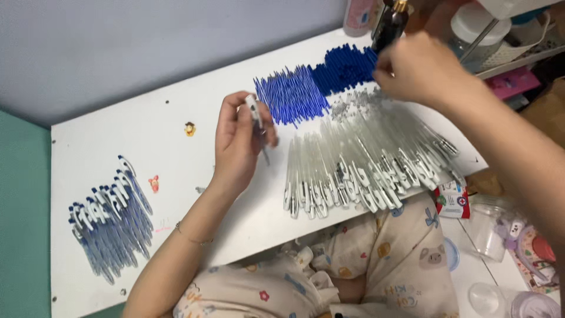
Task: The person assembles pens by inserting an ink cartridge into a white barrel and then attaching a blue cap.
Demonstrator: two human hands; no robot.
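My left hand (238, 141) is raised over the white table (176, 147) and holds a clear pen barrel (258, 121) upright between thumb and fingers. My right hand (415, 68) reaches to the far side, its fingers pinched over a heap of dark blue pen caps (344, 68); what it grips is hidden. Between the hands lies a fan of blue ink refills (291, 94). A wide row of clear empty pen barrels (365, 162) covers the near right of the table. Small metal springs (353, 103) lie just beyond them.
A pile of finished blue pens (109, 221) lies at the table's left end. Bottles and a jar (477, 26) stand at the far right. Clear plastic cups (491, 232) and a small carton (452, 199) sit low on the right. My lap in patterned cloth (376, 265) is below the edge.
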